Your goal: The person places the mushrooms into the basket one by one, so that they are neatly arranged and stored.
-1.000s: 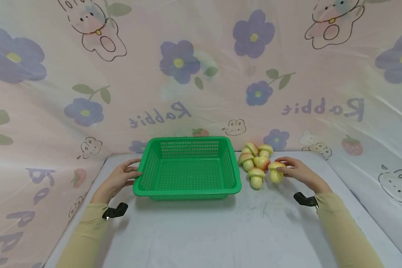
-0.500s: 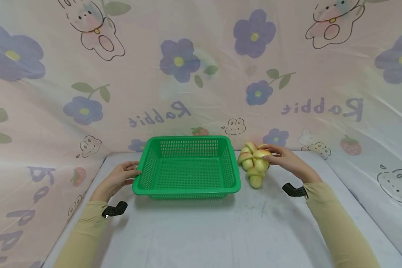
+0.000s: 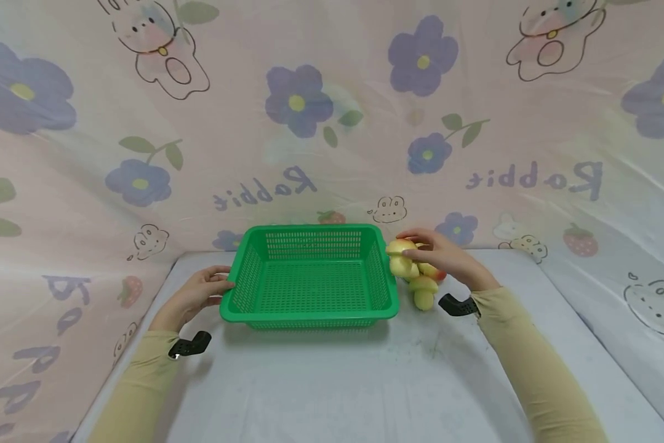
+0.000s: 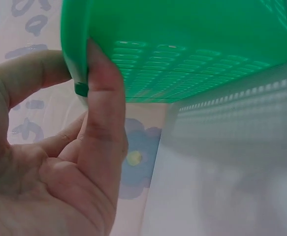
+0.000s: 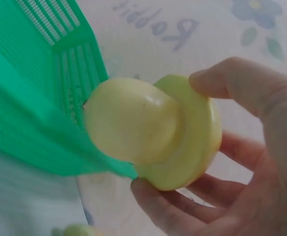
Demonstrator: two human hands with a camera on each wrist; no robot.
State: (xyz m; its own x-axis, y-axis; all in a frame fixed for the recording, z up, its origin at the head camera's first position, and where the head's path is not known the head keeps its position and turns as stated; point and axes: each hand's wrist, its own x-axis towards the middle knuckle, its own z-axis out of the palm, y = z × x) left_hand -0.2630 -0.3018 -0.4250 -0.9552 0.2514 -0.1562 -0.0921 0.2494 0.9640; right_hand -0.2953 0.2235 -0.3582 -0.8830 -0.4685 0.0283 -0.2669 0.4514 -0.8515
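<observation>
Carrying seems the step in hand: the right hand [image 3: 442,254] grips a yellow mushroom [image 3: 401,261] by its cap, at the right rim of the green basket [image 3: 309,317], towards the table [image 3: 309,394]'s far edge. The left hand [image 3: 195,293] pinches the left rim (steadying it, I'd say). Next calls for clearing the right rim before letting go.

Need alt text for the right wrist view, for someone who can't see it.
A right hand holds a yellow mushroom-shaped object by its cap, the stem pointing toward a green perforated basket. Behind is a pale flower-printed sheet.
</observation>
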